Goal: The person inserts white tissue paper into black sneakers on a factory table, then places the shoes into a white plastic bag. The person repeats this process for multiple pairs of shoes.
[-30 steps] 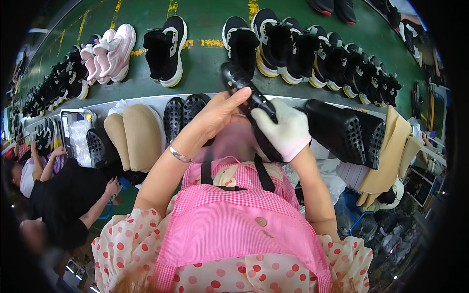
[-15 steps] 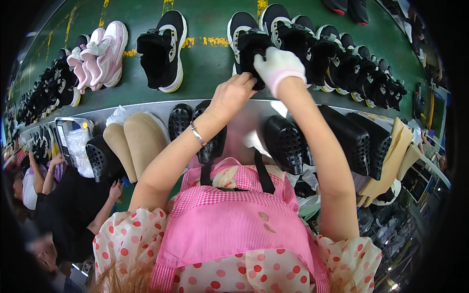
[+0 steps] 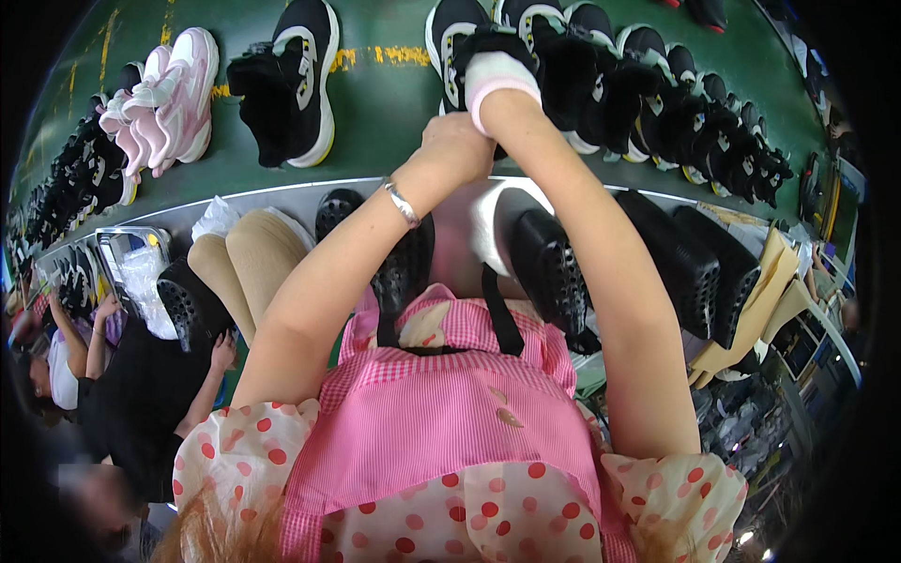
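Fingers (image 3: 472, 129), left bare, right gloved, meet at 1 black shoe (image 3: 458, 17), any lettering unreadable.

Shoe workshop, rows of black sneakers (image 3: 615, 98), green worktop (image 3: 380, 108), co-worker (image 3: 136, 408)

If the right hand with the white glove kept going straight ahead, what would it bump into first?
The right hand would probably meet the black-and-white shoe right in front of it. Its fingers are hidden, so I can't tell whether they're touching it.
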Action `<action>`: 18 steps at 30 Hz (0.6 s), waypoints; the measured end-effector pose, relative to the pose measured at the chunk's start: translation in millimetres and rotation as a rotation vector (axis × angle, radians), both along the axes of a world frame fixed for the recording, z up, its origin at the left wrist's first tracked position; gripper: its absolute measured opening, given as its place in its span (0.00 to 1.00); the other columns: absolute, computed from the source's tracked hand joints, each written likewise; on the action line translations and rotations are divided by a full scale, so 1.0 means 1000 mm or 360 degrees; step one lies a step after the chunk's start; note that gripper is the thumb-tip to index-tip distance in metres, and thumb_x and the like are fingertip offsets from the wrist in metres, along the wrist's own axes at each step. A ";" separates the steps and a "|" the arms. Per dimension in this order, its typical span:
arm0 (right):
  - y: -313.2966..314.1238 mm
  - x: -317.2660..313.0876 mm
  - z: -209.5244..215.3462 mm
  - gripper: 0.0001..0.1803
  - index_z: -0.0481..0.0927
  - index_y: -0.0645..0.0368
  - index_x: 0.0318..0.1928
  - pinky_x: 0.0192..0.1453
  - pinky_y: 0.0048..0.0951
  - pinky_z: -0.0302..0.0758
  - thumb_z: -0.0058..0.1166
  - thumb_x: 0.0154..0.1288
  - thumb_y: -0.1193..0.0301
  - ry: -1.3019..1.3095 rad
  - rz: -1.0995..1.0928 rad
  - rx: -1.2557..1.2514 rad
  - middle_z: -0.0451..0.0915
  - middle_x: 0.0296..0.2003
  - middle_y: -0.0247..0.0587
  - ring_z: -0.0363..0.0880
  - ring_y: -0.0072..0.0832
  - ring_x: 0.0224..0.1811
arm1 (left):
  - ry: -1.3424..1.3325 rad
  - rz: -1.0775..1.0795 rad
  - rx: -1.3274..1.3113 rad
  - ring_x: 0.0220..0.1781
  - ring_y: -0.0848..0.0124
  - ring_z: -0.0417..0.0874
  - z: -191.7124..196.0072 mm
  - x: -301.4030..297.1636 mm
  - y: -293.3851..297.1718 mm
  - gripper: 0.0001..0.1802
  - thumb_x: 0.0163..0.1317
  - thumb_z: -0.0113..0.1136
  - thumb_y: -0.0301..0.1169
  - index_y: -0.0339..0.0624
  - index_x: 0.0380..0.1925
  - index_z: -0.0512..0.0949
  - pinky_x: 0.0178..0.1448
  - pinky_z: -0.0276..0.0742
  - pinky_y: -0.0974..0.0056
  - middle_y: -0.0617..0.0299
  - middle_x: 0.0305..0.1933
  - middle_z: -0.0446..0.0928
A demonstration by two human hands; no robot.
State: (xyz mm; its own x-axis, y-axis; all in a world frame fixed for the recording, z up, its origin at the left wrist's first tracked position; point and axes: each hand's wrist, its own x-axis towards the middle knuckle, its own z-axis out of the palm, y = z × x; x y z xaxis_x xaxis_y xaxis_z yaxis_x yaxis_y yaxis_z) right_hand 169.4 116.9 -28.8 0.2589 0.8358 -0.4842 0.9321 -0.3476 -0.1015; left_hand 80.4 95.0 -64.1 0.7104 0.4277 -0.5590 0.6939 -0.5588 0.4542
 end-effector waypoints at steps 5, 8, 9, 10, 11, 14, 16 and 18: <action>-0.012 0.006 -0.004 0.15 0.83 0.62 0.45 0.52 0.41 0.80 0.48 0.64 0.69 0.0103 0.0043 -0.0094 0.81 0.47 0.56 0.82 0.48 0.49 | -0.0089 0.0091 0.0194 0.45 0.56 0.85 0.003 -0.009 -0.015 0.11 0.57 0.58 0.34 0.48 0.38 0.85 0.47 0.81 0.55 0.52 0.41 0.84; -0.048 0.007 0.027 0.21 0.80 0.60 0.50 0.53 0.41 0.77 0.50 0.64 0.58 0.0457 -0.0030 0.0225 0.81 0.44 0.57 0.79 0.51 0.49 | 0.0046 0.0053 0.0411 0.43 0.55 0.85 0.012 -0.032 -0.017 0.14 0.57 0.60 0.42 0.47 0.37 0.84 0.45 0.80 0.53 0.53 0.39 0.84; -0.073 0.019 0.031 0.22 0.78 0.59 0.53 0.53 0.40 0.76 0.49 0.65 0.58 0.0721 0.0170 0.0615 0.81 0.44 0.55 0.79 0.50 0.48 | 0.0043 0.0091 0.0478 0.44 0.54 0.84 0.012 -0.045 -0.013 0.19 0.59 0.60 0.49 0.46 0.39 0.83 0.45 0.79 0.52 0.53 0.40 0.83; -0.102 0.026 0.050 0.20 0.79 0.57 0.52 0.52 0.38 0.76 0.50 0.66 0.60 0.0695 0.0218 0.0737 0.81 0.44 0.52 0.79 0.48 0.48 | 0.0034 0.0140 0.0532 0.45 0.54 0.83 0.013 -0.059 -0.007 0.20 0.59 0.61 0.49 0.46 0.39 0.83 0.45 0.79 0.53 0.53 0.39 0.83; -0.130 0.033 0.070 0.19 0.79 0.57 0.48 0.52 0.43 0.75 0.46 0.67 0.58 0.0723 0.0144 0.0739 0.82 0.43 0.51 0.79 0.48 0.47 | 0.0034 0.0199 0.0593 0.45 0.55 0.83 0.015 -0.074 -0.001 0.20 0.59 0.61 0.49 0.45 0.40 0.82 0.44 0.79 0.53 0.53 0.39 0.83; -0.223 0.057 0.096 0.14 0.81 0.58 0.44 0.43 0.40 0.76 0.57 0.61 0.63 0.0614 0.0069 0.0927 0.81 0.34 0.46 0.80 0.44 0.38 | 0.0135 0.0264 0.0813 0.47 0.56 0.83 0.009 -0.111 0.011 0.20 0.59 0.62 0.46 0.44 0.43 0.82 0.46 0.79 0.55 0.56 0.43 0.82; -0.273 0.064 0.106 0.12 0.82 0.58 0.41 0.41 0.37 0.76 0.62 0.57 0.67 0.0596 0.0090 0.0924 0.81 0.32 0.43 0.80 0.41 0.37 | 0.0061 0.0348 0.0926 0.49 0.57 0.82 0.007 -0.128 0.010 0.21 0.59 0.62 0.43 0.44 0.49 0.80 0.49 0.79 0.56 0.58 0.49 0.79; -0.308 0.060 0.105 0.19 0.81 0.57 0.45 0.45 0.38 0.76 0.65 0.53 0.64 0.0448 0.0186 0.0807 0.80 0.37 0.42 0.79 0.41 0.40 | -0.0083 0.0524 0.1036 0.53 0.58 0.80 0.027 -0.133 -0.008 0.23 0.60 0.62 0.37 0.47 0.56 0.77 0.54 0.77 0.57 0.59 0.55 0.76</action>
